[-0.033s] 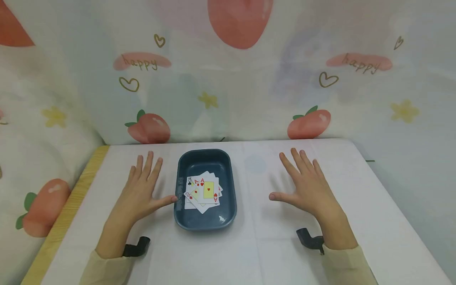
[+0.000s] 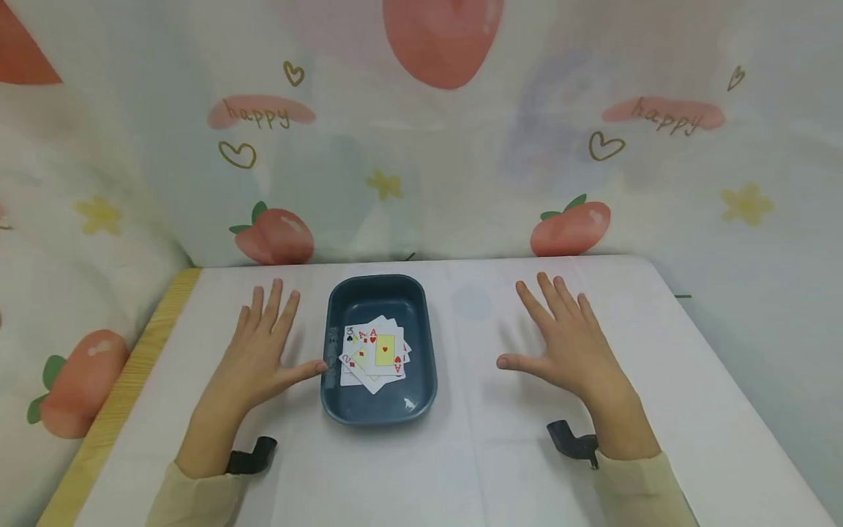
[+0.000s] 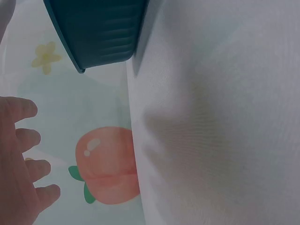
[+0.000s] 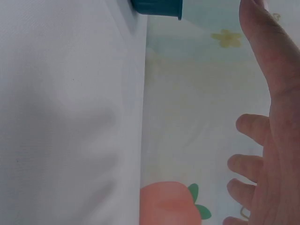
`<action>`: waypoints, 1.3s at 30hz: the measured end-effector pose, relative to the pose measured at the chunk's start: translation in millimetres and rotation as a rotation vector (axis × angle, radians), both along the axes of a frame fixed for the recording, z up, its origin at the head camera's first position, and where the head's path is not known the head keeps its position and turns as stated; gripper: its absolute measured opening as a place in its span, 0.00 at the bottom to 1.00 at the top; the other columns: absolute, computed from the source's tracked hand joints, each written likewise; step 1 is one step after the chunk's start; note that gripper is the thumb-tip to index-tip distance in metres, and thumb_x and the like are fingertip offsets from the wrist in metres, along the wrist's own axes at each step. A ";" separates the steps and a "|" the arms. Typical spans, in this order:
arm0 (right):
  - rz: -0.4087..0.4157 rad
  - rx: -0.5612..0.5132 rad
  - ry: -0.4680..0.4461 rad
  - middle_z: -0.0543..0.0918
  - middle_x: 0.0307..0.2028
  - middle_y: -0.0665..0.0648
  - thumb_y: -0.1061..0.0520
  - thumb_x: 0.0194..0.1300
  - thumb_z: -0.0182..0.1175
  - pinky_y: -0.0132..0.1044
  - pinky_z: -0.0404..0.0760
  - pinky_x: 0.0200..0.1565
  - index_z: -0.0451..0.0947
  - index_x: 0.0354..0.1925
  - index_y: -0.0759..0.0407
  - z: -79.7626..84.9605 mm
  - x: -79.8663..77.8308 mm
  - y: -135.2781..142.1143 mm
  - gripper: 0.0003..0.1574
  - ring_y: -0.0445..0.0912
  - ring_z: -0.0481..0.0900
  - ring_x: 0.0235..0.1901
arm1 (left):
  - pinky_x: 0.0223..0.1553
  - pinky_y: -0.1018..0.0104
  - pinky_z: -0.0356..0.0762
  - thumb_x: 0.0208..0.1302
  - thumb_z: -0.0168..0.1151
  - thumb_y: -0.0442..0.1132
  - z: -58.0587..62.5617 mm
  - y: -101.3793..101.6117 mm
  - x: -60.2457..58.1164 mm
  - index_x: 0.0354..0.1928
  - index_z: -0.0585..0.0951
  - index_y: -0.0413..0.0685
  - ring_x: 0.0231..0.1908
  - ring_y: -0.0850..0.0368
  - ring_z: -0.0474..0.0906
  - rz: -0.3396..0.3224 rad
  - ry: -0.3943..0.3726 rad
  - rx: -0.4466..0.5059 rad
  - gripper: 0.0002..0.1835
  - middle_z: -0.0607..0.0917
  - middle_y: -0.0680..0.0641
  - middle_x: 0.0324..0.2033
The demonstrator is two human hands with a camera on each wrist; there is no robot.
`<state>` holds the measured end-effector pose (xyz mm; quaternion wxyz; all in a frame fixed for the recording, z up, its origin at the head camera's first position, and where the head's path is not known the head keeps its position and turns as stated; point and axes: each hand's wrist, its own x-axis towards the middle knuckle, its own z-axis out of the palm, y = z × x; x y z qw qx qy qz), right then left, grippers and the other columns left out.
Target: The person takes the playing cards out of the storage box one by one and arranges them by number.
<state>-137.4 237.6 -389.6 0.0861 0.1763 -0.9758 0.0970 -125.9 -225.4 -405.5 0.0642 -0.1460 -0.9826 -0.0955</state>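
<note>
A dark blue rectangular tray (image 2: 378, 411) lies on the white-covered table, left of the middle. Several playing cards (image 2: 385, 351) are piled face up in it, with a red ace on top. To the left of the tray, my left hand (image 2: 253, 359) hovers with its fingers spread. Its thumb tip overlaps the tray's left rim in the head view; whether they touch, I cannot tell. Well to the right of the tray, my right hand (image 2: 571, 355) is held above the cloth, fingers spread and holding nothing. Both wrist views catch the outer side of the tray (image 3: 101, 33).
The white tablecloth (image 2: 474, 468) covers most of the table, with a wooden edge (image 2: 121, 395) bare along the left. A printed curtain (image 2: 448, 161) with peaches, hearts and stars hangs behind and at the sides. A black wrist mount (image 2: 253, 457) sits at each wrist.
</note>
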 end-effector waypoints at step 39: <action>0.468 0.133 -0.178 0.61 0.75 0.59 0.19 0.50 0.64 0.54 0.49 0.76 0.60 0.75 0.58 -13.6 -32.6 -144.2 0.69 0.55 0.53 0.77 | 0.75 0.41 0.44 0.31 0.68 0.82 -10.6 41.6 16.8 0.78 0.40 0.36 0.78 0.37 0.34 -0.099 -0.278 0.036 0.83 0.38 0.38 0.79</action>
